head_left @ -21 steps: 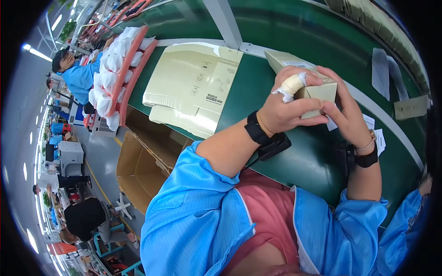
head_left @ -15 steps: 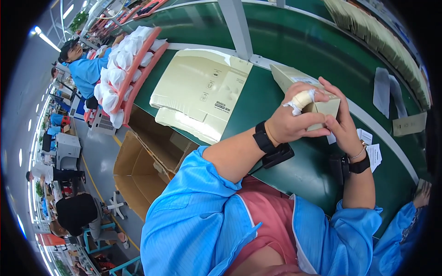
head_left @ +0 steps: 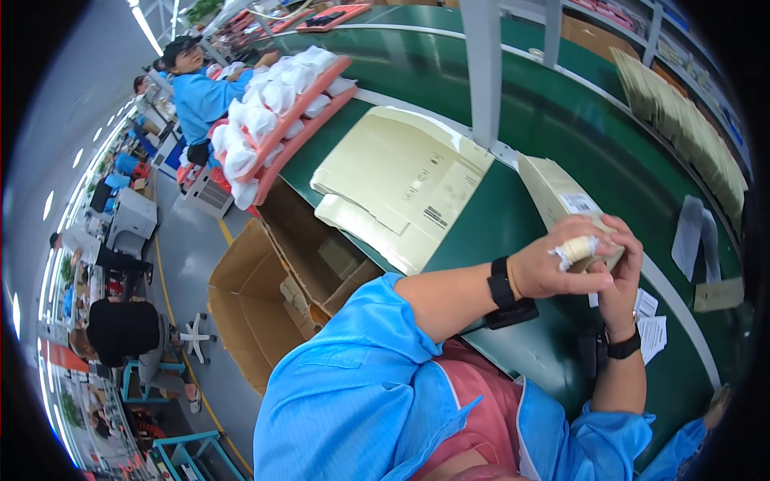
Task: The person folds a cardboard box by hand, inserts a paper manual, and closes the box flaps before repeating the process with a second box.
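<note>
Fingers of the left hand (head_left: 553, 263) and right hand (head_left: 621, 276) curl around one cream box (head_left: 613, 259), gripping it above the green surface (head_left: 557, 333); one left finger wears a pale bandage (head_left: 577, 249). The left forearm slants across, the right rises steeply. Just beyond stands a second cream box (head_left: 553, 188); farther left lie one flattened carton (head_left: 401, 184) and two pink trays (head_left: 317, 98).

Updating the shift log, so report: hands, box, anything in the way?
Left hand and right hand gripping box. Box partly hidden by hands. Papers near right hand, not visibly blocking.
</note>
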A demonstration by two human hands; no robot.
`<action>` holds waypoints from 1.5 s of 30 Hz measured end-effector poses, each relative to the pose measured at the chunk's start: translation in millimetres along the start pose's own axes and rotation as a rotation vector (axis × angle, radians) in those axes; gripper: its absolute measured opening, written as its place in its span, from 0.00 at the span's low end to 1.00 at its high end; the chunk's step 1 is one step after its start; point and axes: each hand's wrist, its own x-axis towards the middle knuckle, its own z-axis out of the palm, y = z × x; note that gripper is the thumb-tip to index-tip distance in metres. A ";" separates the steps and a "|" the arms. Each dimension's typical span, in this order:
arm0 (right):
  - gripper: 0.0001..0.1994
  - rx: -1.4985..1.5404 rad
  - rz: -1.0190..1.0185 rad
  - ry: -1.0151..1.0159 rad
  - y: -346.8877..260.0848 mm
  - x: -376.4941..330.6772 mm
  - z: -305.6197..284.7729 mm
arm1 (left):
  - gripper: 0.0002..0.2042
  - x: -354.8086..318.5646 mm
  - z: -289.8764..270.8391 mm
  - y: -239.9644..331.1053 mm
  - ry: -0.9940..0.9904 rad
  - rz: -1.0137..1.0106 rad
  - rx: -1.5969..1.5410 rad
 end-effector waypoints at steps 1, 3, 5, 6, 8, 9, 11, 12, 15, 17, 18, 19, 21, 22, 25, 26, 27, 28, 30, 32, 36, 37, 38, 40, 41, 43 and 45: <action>0.20 -0.024 0.007 0.030 -2.5 -1.7 1.0 | 0.21 0.1 1.4 1.8 0.009 0.011 -0.008; 0.20 -0.042 0.001 0.052 -4.3 -1.6 5.1 | 0.21 -0.1 -2.0 3.7 0.021 0.032 -0.002; 0.19 -0.088 -0.020 0.073 -2.1 -3.2 5.8 | 0.21 1.7 -2.7 4.2 0.017 0.164 0.109; 0.19 -0.111 -0.030 0.084 -1.5 -2.8 5.8 | 0.21 2.6 -3.1 4.3 0.014 0.229 0.162; 0.18 -0.109 -0.044 0.080 -2.0 -1.0 3.7 | 0.21 4.0 -3.1 3.9 0.014 0.237 0.153; 0.18 -0.107 -0.049 0.079 -2.4 -1.0 3.4 | 0.20 3.4 -3.3 4.3 0.012 0.237 0.138; 0.18 -0.104 -0.054 0.076 -2.4 -0.7 4.4 | 0.20 2.7 -4.4 4.5 0.010 0.237 0.125; 0.17 -0.104 -0.058 0.077 -2.4 -0.3 5.2 | 0.20 2.6 -5.2 4.0 0.009 0.249 0.131; 0.17 -0.110 -0.062 0.084 -1.4 -0.3 4.8 | 0.19 4.2 -5.4 3.0 0.009 0.274 0.133; 0.17 -0.122 -0.075 0.094 2.4 -1.0 4.6 | 0.21 5.4 -6.3 3.7 -0.012 0.256 0.118; 0.18 -0.128 -0.082 0.100 3.6 -0.8 4.1 | 0.21 6.4 -6.2 3.3 -0.022 0.248 0.110; 0.18 -0.130 -0.080 0.100 4.0 -0.8 3.8 | 0.21 5.3 -5.8 1.2 -0.020 0.247 0.108; 0.18 -0.139 -0.076 0.104 4.3 0.0 3.6 | 0.25 2.8 -6.6 -4.8 -0.058 0.208 0.113; 0.18 -0.143 -0.074 0.107 4.4 0.8 3.4 | 0.27 2.1 -6.5 -7.3 -0.077 0.188 0.115; 0.18 -0.112 -0.078 0.186 8.5 4.3 -4.3 | 0.31 3.6 -7.7 -7.9 0.101 0.029 0.040; 0.18 -0.095 -0.081 0.226 9.7 4.3 -6.7 | 0.33 4.2 -8.5 -7.7 0.189 -0.050 0.004; 0.18 -0.093 -0.080 0.226 10.5 3.5 -8.1 | 0.33 2.8 -6.0 -11.6 0.188 -0.051 0.005; 0.18 -0.136 -0.098 0.210 11.3 2.5 -9.4 | 0.34 -0.8 0.0 -20.0 0.284 -0.246 -0.233; 0.18 -0.221 -0.137 0.177 12.1 0.8 -10.1 | 0.36 -7.5 7.0 -34.1 0.468 -0.634 -0.712; 0.18 -0.219 -0.122 0.114 11.7 -1.8 -10.5 | 0.35 -5.6 6.3 -38.7 0.457 -0.753 -0.968; 0.18 -0.138 -0.058 -0.067 12.7 -0.4 2.2 | 0.32 -3.3 0.7 -43.8 0.412 -0.988 -1.391; 0.18 -0.131 -0.052 -0.066 13.5 2.2 6.2 | 0.31 -2.5 -1.6 -44.0 0.407 -0.974 -1.283; 0.19 -0.130 -0.041 -0.064 10.5 3.4 7.3 | 0.30 -3.2 -1.3 -45.8 0.415 -1.007 -1.294; 0.19 -0.193 0.012 -0.073 3.5 9.1 10.4 | 0.29 -7.4 -4.1 -53.9 0.417 -1.050 -1.314; 0.20 -0.237 0.045 -0.093 -3.2 9.9 9.7 | 0.25 -7.2 -3.6 -54.6 0.409 -1.083 -1.215; 0.20 -0.363 0.009 -0.083 -3.3 8.2 6.8 | 0.24 -7.5 -1.7 -55.0 0.381 -1.124 -1.126; 0.21 -0.563 -0.101 -0.109 0.0 5.7 4.7 | 0.25 -3.9 -1.3 -50.9 0.343 -1.142 -1.100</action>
